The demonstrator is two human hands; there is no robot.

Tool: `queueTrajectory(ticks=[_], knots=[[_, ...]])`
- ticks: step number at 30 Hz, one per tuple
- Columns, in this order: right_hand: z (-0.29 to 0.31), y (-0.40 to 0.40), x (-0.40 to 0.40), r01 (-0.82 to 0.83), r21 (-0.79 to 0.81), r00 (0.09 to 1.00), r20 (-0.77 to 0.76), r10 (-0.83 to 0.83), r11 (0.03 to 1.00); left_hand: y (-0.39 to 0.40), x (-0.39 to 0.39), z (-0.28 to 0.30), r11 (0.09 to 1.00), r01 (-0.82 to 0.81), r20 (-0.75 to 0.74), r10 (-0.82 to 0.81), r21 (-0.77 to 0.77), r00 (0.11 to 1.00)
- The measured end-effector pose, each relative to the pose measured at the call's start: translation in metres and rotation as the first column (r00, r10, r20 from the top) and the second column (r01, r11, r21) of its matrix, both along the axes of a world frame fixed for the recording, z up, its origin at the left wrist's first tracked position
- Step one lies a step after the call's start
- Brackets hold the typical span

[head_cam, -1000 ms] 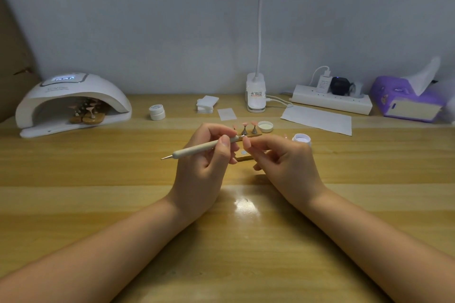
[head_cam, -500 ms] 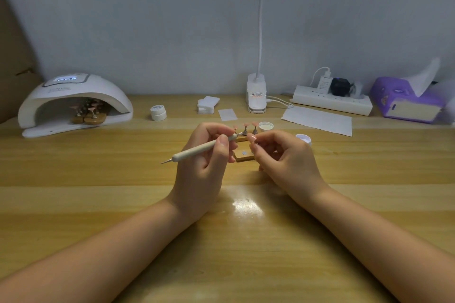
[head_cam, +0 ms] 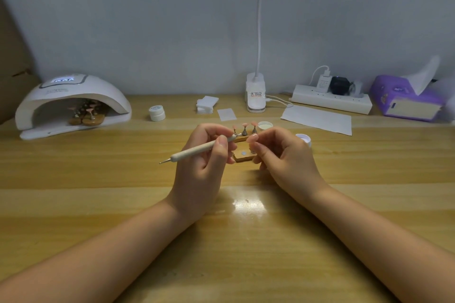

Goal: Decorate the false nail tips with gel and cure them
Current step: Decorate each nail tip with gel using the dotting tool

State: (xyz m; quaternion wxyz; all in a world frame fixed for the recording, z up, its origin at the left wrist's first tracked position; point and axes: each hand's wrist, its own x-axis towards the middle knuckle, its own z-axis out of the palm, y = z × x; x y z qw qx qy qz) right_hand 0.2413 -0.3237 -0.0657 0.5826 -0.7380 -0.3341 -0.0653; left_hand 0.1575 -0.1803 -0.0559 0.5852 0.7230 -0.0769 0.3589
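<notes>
the left hand (head_cam: pixel 204 167) pinches the pen (head_cam: pixel 202 149), its working end at 3 o'clock toward the tip (head_cam: pixel 253 136) pinched by the right hand (head_cam: pixel 283 155) above the stand (head_cam: pixel 242 157); best to brace both wrists on the table (head_cam: pixel 246 241) and dab lightly.

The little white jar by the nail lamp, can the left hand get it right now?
Probably not straight away. The way across the table to the little white jar looks free, but the left hand grips the dotting tool and would have to put it down first.
</notes>
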Motion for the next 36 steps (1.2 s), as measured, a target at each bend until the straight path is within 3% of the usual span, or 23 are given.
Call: queueTrajectory(ticks=[23,36], knots=[[0.0020,-0.0020,-0.0063,-0.013,-0.035,0.998,0.058,0.015,0.999,0.0011,-0.0001,-0.0020,0.992,-0.041,0.017,0.039,0.118,0.999],[-0.0018,-0.0019,-0.0089,-0.011,0.051,1.000,-0.018,0.012,0.999,-0.0015,-0.0008,0.0005,0.989,-0.056,0.005,0.056,0.139,0.998]])
